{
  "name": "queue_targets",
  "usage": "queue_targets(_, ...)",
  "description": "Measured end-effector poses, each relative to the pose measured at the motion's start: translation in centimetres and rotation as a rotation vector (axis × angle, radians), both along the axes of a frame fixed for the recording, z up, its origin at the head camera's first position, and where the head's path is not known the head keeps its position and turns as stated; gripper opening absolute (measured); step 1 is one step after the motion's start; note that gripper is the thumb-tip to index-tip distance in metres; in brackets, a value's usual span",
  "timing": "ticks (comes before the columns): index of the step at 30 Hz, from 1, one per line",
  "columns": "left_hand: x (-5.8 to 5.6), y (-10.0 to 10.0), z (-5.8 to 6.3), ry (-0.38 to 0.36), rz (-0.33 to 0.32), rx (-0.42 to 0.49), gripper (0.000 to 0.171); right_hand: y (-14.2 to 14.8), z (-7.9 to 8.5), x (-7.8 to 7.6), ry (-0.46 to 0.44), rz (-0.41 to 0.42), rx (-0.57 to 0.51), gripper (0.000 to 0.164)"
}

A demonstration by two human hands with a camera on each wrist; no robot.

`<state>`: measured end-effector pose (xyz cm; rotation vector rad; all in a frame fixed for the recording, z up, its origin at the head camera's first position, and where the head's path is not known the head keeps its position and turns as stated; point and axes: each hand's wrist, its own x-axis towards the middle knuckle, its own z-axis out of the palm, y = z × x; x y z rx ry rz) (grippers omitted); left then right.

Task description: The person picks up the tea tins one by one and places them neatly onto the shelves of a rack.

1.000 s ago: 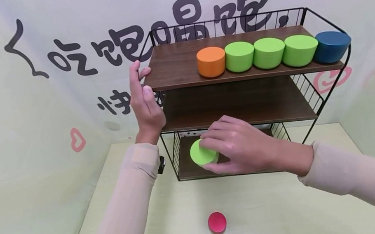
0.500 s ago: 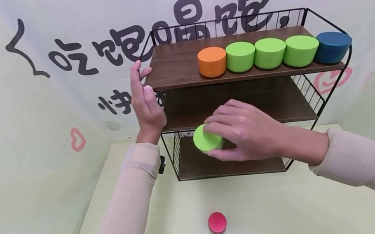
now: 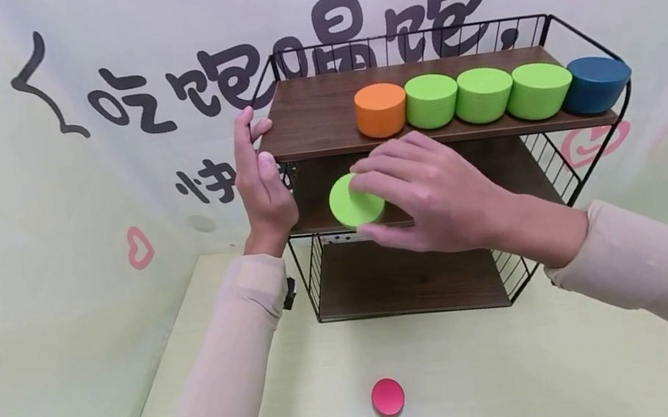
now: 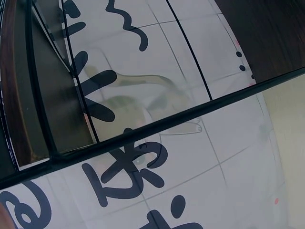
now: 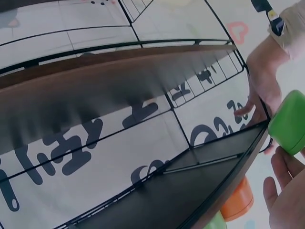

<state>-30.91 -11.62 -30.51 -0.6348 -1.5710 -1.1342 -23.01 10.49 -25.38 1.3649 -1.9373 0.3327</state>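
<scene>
My right hand (image 3: 432, 191) grips a round light-green tin (image 3: 351, 199) between thumb and fingers, in front of the middle shelf's left part. The right wrist view shows the same green tin (image 5: 289, 125) at the right edge, with fingers (image 5: 280, 168) against it. My left hand (image 3: 262, 184) rests at the left end of the black wire shelf rack (image 3: 399, 221), fingers extended up along the top board's side. On the top board (image 3: 310, 112), an orange tin (image 3: 381, 111) stands left of several light-green tins (image 3: 484, 95) and a dark-blue tin (image 3: 597, 84), in one row.
A small red round lid-like disc (image 3: 387, 398) lies on the pale table (image 3: 471, 378) in front of the rack. The bottom shelf (image 3: 407, 278) is bare brown wood. Behind, a printed cloth (image 3: 105, 204) with large black characters hangs close to the rack.
My right hand has lifted the green tin from the bottom shelf level up to the front of the middle shelf. The left hand keeps its place at the rack's side.
</scene>
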Motion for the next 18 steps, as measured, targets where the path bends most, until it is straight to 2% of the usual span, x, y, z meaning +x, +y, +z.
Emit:
queue_targets(4,0.6,0.3,0.5,0.005,-0.004,0.002,0.05,-0.1,0.8,-0.4,0.017,-0.004,-0.03,0.04)
queue_targets(11,-1.9,-0.6,-1.2,0.005,0.012,-0.004,0.054,-0.5,2.0,-1.0,0.027,-0.025,-0.074,0.041)
queue_targets(18,-2.4,-0.8,-1.6,0.001,0.012,-0.005,0.056,-0.8,3.0,-1.7,0.021,-0.057,-0.104,0.042)
